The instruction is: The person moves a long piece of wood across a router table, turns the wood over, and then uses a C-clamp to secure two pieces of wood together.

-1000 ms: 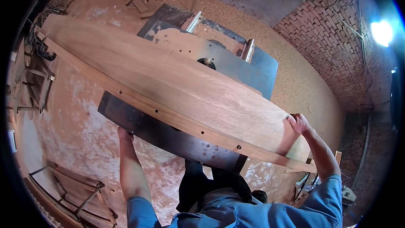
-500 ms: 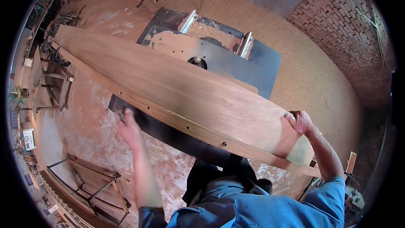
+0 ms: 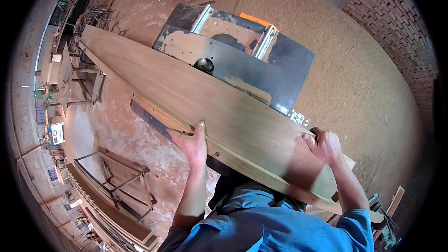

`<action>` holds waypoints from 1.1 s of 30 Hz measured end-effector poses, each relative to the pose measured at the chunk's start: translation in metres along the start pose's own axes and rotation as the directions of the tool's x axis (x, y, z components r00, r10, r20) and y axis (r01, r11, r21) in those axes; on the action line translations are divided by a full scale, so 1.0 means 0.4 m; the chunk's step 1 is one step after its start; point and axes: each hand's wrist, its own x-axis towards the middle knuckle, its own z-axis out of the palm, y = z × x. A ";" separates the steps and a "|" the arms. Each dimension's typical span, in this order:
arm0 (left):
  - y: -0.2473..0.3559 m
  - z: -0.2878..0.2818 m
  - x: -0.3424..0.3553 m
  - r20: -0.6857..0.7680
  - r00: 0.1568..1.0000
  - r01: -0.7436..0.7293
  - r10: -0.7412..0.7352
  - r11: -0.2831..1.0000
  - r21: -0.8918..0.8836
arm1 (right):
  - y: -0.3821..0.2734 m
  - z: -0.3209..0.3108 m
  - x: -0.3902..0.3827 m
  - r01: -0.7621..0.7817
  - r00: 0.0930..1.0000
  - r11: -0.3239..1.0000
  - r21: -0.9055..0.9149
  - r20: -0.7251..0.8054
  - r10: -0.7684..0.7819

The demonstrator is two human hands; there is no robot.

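Head view: long wooden board (image 3: 219,112) lies flat across the machine's metal tabletop (image 3: 280,72), long axis running from 10 o'clock to 4 o'clock, far end toward 10. Left hand (image 3: 192,143) is cupped under the near edge with the thumb on top; right hand (image 3: 323,145) is curled over the far edge. Judged stiff, heavy and unwieldy; best held at both long edges, hands well apart.

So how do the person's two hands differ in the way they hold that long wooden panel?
The left hand grips the long wooden panel at its near side edge, partway along; the right hand rests on top near the panel's end. The left hand's fingers curl under the edge; the right hand's lie over the face. Both are bare and touch the panel.
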 end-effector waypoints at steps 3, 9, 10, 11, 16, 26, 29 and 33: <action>0.023 -0.006 0.001 -0.011 1.000 0.010 -0.008 0.967 0.255 | 0.033 -0.013 0.001 0.029 0.997 0.989 0.148 0.068 -0.039; 0.029 -0.007 0.002 0.025 0.999 0.024 -0.031 0.969 0.246 | 0.068 -0.047 -0.017 -0.036 0.982 0.996 0.086 0.188 0.019; 0.037 -0.007 -0.002 0.023 0.999 0.028 -0.035 0.967 0.253 | 0.064 -0.046 -0.020 -0.075 0.976 0.997 0.031 0.208 0.067; 0.043 -0.006 -0.004 0.022 0.999 0.032 -0.039 0.965 0.259 | 0.067 -0.029 -0.022 -0.040 0.989 0.998 0.057 0.143 0.031; 0.029 -0.008 -0.019 0.041 0.998 -0.064 0.054 0.958 0.279 | 0.073 -0.029 -0.008 -0.071 0.978 0.997 0.013 0.198 0.066; 0.003 -0.013 -0.011 0.109 0.994 0.040 -0.032 0.997 -0.073 | 0.100 -0.012 -0.007 -0.023 0.984 1.000 0.015 0.179 0.020; 0.045 0.010 -0.013 0.047 0.999 0.007 -0.020 0.967 0.257 | 0.094 -0.017 -0.001 -0.025 0.981 1.000 -0.001 0.193 0.025; 0.051 0.012 -0.016 0.050 0.998 0.013 -0.024 0.978 0.207 | 0.103 -0.011 -0.002 0.005 0.983 1.000 -0.010 0.182 -0.003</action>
